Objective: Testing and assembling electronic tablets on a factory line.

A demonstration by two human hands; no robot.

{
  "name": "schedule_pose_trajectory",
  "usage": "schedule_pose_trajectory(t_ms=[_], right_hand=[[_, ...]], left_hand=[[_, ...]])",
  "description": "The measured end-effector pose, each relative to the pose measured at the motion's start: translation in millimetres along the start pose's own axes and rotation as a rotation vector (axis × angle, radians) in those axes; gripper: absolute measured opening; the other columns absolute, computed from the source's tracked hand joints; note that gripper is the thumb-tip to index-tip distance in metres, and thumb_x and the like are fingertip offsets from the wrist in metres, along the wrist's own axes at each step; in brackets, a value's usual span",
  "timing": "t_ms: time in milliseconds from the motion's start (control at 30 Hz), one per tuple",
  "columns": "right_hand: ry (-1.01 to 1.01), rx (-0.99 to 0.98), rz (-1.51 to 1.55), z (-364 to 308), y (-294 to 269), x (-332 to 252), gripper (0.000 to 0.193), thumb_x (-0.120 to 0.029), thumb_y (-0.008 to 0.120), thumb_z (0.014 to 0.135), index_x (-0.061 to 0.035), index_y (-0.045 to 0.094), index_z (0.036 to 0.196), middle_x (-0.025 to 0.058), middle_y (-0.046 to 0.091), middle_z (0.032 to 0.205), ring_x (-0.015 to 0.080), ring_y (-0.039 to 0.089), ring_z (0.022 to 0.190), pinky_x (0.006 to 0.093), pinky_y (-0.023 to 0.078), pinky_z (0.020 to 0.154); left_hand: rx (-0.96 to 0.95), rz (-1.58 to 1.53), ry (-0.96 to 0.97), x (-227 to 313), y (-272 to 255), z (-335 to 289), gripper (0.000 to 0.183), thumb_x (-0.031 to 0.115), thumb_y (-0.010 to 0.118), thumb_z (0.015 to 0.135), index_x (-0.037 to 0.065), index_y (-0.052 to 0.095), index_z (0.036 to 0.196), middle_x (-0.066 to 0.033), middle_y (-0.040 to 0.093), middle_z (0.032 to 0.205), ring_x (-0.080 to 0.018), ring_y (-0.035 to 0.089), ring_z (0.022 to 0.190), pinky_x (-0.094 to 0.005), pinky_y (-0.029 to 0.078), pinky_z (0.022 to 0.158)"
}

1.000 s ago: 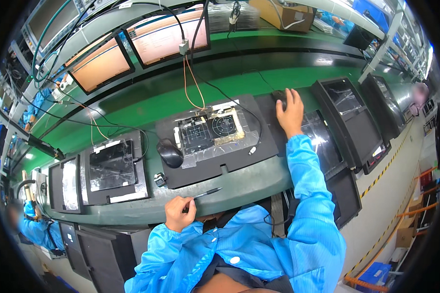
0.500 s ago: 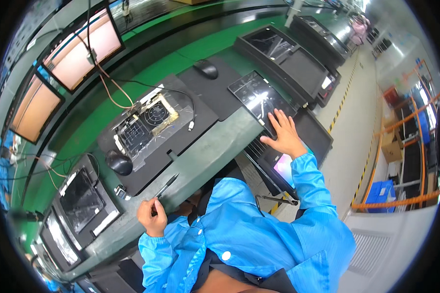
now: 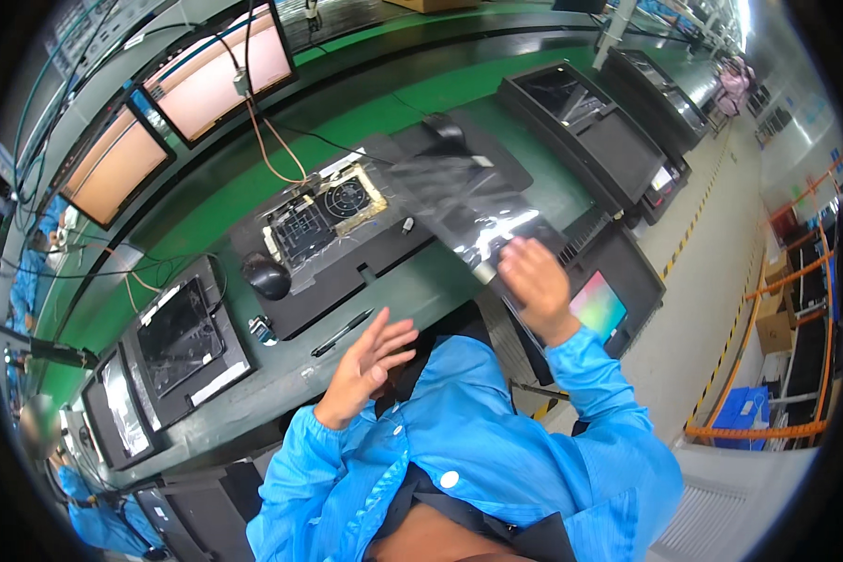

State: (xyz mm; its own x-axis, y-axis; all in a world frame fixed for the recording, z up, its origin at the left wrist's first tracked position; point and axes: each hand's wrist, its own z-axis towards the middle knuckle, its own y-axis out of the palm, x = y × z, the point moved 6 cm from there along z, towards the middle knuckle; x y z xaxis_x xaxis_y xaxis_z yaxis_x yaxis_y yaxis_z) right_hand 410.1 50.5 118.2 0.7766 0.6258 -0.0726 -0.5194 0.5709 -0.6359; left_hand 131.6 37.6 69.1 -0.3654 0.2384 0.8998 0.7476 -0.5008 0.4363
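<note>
My right hand [image 3: 540, 288] grips the near edge of a thin, dark, glossy panel [image 3: 482, 211], its fingers lying along the edge and its thumb partly hidden. The panel is smeared by motion, tilted over the bench beside the test board [image 3: 323, 211]. My left hand [image 3: 365, 365] is raised off the bench's near edge, fingers apart and holding nothing. Next to it, a black pen [image 3: 343, 332] lies on the green bench. Below my right hand, a black tray [image 3: 632, 281] holds a device with a lit, colourful screen [image 3: 598, 304].
Black mice [image 3: 266, 276] sit by the test board. Two monitors [image 3: 220, 80] stand at far left, cables hanging from them. Panels in black trays [image 3: 183, 337] lie left; more black trays [image 3: 590, 131] stand far right. A small device [image 3: 262, 330] is near the pen.
My right hand has shifted the panel left and tilted it toward the test board. My left hand has let go of the pen, moved right and opened. The view has turned slightly.
</note>
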Motion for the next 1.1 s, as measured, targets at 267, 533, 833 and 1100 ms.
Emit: schedule_pose_trajectory(t_ms=[267, 533, 833, 1100], right_hand=[[0.033, -0.126, 0.193, 79.1, 98.1, -32.4, 0.051, -0.011, 0.065, 0.084, -0.0095, 0.057, 0.134, 0.0154, 0.05, 0.141, 0.0368, 0.044, 0.136, 0.0565, 0.036, 0.111], [0.163, -0.538, 0.573, 89.4, 156.2, -16.7, 0.018, -0.011, 0.067, 0.089, -0.0042, 0.068, 0.106, 0.011, 0.069, 0.111, 0.0348, 0.061, 0.116, 0.0476, 0.046, 0.103], [0.251, -0.445, 1.144, 128.2, 134.5, -140.9, 0.022, -0.009, 0.068, 0.094, -0.0018, 0.068, 0.114, 0.0089, 0.067, 0.094, 0.0165, 0.064, 0.079, 0.0293, 0.051, 0.068], [0.13, -0.421, 1.039, 131.1, 129.4, -135.6, 0.018, -0.009, 0.067, 0.092, -0.002, 0.069, 0.109, 0.0111, 0.066, 0.089, 0.0246, 0.064, 0.076, 0.0343, 0.05, 0.066]], left_hand=[[0.696, -0.33, 0.351, 21.8, -63.1, -60.9, 0.033, 0.005, 0.06, 0.095, 0.001, 0.058, 0.127, -0.0109, 0.065, 0.121, -0.0242, 0.062, 0.115, -0.0411, 0.048, 0.103], [0.796, -0.578, 0.513, 20.7, -109.6, -143.3, 0.036, 0.008, 0.059, 0.096, 0.002, 0.057, 0.131, -0.0107, 0.065, 0.128, -0.0256, 0.061, 0.12, -0.0437, 0.046, 0.107], [0.796, -0.574, 0.578, 23.0, -105.3, -154.5, 0.036, 0.005, 0.059, 0.095, 0.007, 0.059, 0.131, -0.0087, 0.065, 0.129, -0.0254, 0.061, 0.122, -0.0448, 0.047, 0.109], [0.8, -0.519, 0.528, 16.5, -115.0, -155.3, 0.036, 0.006, 0.058, 0.094, 0.007, 0.059, 0.13, -0.0095, 0.066, 0.128, -0.0265, 0.062, 0.12, -0.0462, 0.05, 0.105]])
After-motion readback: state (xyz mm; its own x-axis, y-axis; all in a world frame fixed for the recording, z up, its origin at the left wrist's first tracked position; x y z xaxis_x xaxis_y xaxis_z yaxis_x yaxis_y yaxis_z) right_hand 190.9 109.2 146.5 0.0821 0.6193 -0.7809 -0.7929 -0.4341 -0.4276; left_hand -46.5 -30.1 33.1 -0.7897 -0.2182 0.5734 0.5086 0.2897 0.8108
